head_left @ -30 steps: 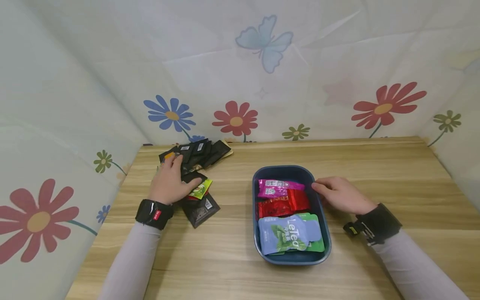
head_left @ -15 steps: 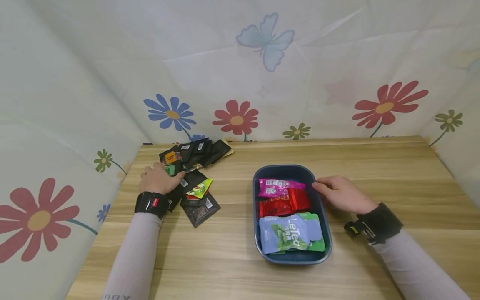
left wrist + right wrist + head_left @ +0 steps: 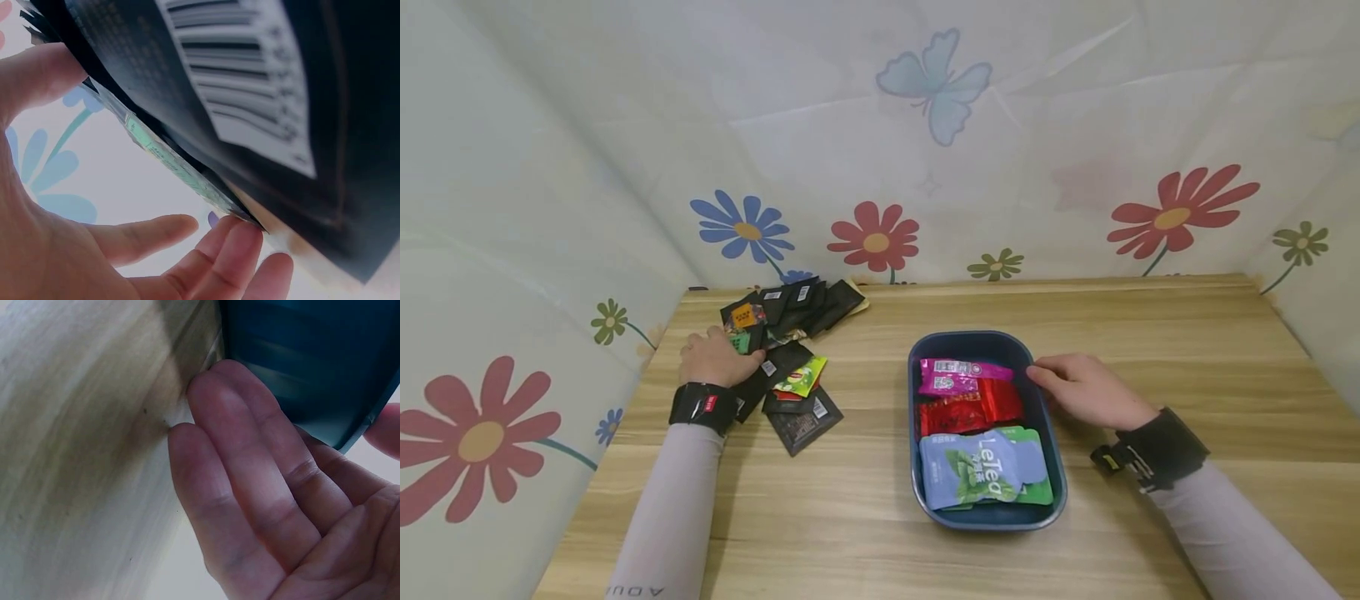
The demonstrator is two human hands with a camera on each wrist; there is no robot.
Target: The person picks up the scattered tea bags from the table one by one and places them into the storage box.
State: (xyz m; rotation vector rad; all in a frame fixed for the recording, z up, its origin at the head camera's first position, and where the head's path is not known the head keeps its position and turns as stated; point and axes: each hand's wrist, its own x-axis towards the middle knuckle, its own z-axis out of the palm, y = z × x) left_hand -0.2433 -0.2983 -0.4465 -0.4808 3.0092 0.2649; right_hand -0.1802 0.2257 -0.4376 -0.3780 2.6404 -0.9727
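Note:
In the head view, my left hand point(image 3: 711, 360) is at the left side of a loose pile of black sachets point(image 3: 775, 371), beside one with a green label point(image 3: 740, 342). The left wrist view shows my thumb point(image 3: 44, 72) and fingertips point(image 3: 244, 234) at opposite edges of black sachets point(image 3: 262, 125), the index finger stretched out below them. My right hand point(image 3: 1090, 390) pinches the rim of a dark blue plastic box point(image 3: 1051, 500), thumb at the rim and fingers along the outer wall point(image 3: 294, 369). Inside lie magenta packets point(image 3: 962, 377), red packets point(image 3: 970, 408) and blue and green LeTea pouches point(image 3: 977, 468).
More black sachets point(image 3: 827, 304) lie at the back of the pile near the wall. A lime-green sachet point(image 3: 803, 377) and a flat black one point(image 3: 805, 423) lie at its front right. A flowered curtain point(image 3: 805, 125) stands behind the wooden table point(image 3: 835, 533).
My left hand has drawn back left and toward me from over the pile, uncovering orange- and green-labelled sachets. Since half a second ago it has barely moved. The right hand stays on the box.

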